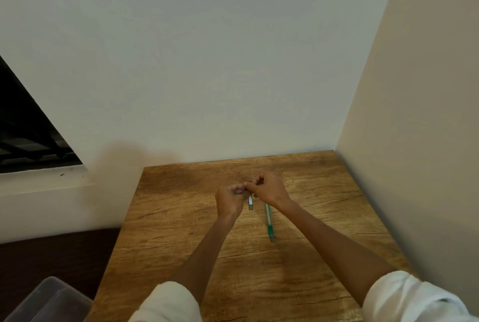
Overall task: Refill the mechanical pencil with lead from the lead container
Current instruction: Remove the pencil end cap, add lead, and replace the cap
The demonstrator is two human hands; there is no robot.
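A green mechanical pencil (269, 223) lies on the wooden table (324, 218), its tip pointing toward me and its far end hidden under my right wrist. A small grey lead container (250, 202) hangs just left of the pencil, only its lower end showing. My left hand (229, 198) and my right hand (269, 188) are raised over the table with their fingertips pinched together at the container's upper end. Both hands have curled fingers. The container's top, and whatever sits between the fingertips, is hidden.
The table stands in a corner, with a white wall behind it and a beige wall on the right. A clear plastic box (49, 301) sits low at the left, off the table. A dark window (23, 127) is on the left wall.
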